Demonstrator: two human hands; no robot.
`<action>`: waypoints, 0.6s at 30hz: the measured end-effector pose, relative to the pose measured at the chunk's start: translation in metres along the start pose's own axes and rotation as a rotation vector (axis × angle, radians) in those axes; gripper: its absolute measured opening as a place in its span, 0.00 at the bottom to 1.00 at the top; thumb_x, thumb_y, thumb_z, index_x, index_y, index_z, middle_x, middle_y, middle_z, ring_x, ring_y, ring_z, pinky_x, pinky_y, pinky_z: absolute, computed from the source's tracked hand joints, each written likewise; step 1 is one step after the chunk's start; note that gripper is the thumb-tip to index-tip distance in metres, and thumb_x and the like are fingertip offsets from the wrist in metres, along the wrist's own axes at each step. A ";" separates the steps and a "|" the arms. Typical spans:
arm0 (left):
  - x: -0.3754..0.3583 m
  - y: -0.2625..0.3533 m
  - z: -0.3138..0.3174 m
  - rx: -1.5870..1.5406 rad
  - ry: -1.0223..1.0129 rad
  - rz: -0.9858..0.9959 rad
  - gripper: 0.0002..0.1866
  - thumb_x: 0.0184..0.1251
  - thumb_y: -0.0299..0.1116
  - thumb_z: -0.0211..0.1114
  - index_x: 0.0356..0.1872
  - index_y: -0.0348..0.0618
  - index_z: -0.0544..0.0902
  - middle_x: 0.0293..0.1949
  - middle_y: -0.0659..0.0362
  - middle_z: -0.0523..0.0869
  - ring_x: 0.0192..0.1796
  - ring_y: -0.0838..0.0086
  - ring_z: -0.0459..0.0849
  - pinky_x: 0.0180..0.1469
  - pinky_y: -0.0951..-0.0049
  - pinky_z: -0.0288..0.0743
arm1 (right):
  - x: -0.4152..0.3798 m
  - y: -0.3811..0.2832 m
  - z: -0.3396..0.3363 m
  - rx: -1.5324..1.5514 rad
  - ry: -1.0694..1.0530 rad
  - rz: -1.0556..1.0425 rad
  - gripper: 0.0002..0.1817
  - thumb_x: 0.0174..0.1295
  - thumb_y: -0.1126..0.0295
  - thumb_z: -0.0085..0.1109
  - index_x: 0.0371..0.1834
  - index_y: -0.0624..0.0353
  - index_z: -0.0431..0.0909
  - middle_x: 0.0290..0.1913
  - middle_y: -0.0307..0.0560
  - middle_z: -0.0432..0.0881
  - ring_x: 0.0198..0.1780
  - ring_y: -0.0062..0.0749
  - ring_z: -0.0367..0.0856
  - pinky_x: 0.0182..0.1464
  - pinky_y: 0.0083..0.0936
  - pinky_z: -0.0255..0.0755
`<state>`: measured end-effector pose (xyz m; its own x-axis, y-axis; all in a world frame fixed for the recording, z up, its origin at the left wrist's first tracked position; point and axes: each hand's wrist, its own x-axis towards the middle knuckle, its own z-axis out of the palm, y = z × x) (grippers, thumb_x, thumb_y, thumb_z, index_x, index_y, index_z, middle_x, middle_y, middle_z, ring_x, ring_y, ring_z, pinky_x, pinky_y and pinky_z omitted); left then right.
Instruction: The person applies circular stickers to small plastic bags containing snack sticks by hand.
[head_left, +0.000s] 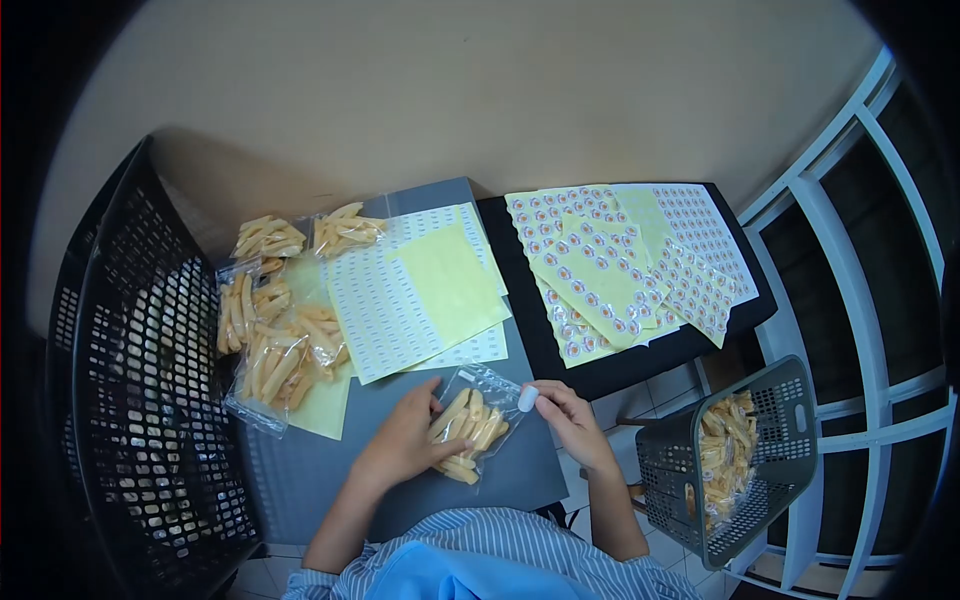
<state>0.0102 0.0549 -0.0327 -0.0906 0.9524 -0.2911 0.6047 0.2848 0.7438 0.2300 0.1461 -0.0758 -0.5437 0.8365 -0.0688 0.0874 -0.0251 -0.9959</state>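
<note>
A clear plastic bag of pale yellow snack sticks (pixel 470 432) lies on the grey table in front of me. My left hand (pixel 403 438) grips its left side, thumb resting across the sticks and fingers at the upper left edge. Between thumb and fingertips, my right hand (pixel 572 415) pinches a small white oval sticker (pixel 527 398) right at the bag's upper right corner. Beyond the bag lie yellow-and-white sticker sheets (pixel 390 300) printed in rows of small marks.
Several filled snack bags (pixel 285 350) are piled left, beside a tall black perforated basket (pixel 150 370). Sheets of round red-and-white stickers (pixel 610 265) cover a black surface (pixel 560 375) at the right. Below it stands a grey-green basket (pixel 775 480) holding more bags.
</note>
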 end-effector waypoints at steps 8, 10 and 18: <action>0.008 -0.048 0.022 -0.613 0.323 0.287 0.35 0.48 0.34 0.71 0.55 0.35 0.62 0.50 0.48 0.73 0.55 0.64 0.71 0.58 0.69 0.65 | 0.006 -0.054 0.055 -0.526 0.410 -0.628 0.08 0.48 0.75 0.62 0.33 0.60 0.79 0.34 0.45 0.77 0.36 0.32 0.77 0.34 0.22 0.71; 0.011 -0.060 0.024 -0.515 0.363 0.331 0.41 0.47 0.30 0.72 0.60 0.36 0.55 0.53 0.46 0.71 0.57 0.64 0.71 0.59 0.69 0.64 | 0.008 -0.055 0.071 -0.651 0.372 -0.790 0.09 0.43 0.77 0.64 0.31 0.60 0.79 0.31 0.44 0.77 0.30 0.33 0.78 0.29 0.23 0.72; 0.006 -0.049 0.024 -0.751 0.300 0.318 0.49 0.43 0.26 0.73 0.64 0.39 0.47 0.51 0.45 0.73 0.54 0.65 0.74 0.55 0.69 0.68 | 0.015 -0.049 0.086 -0.925 0.074 -1.055 0.09 0.42 0.76 0.64 0.29 0.63 0.79 0.35 0.42 0.80 0.35 0.29 0.80 0.33 0.22 0.72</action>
<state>-0.0011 0.0442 -0.0849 -0.2745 0.9573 0.0901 -0.0357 -0.1037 0.9940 0.1455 0.1122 -0.0334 -0.6551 0.2628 0.7083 0.1976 0.9645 -0.1751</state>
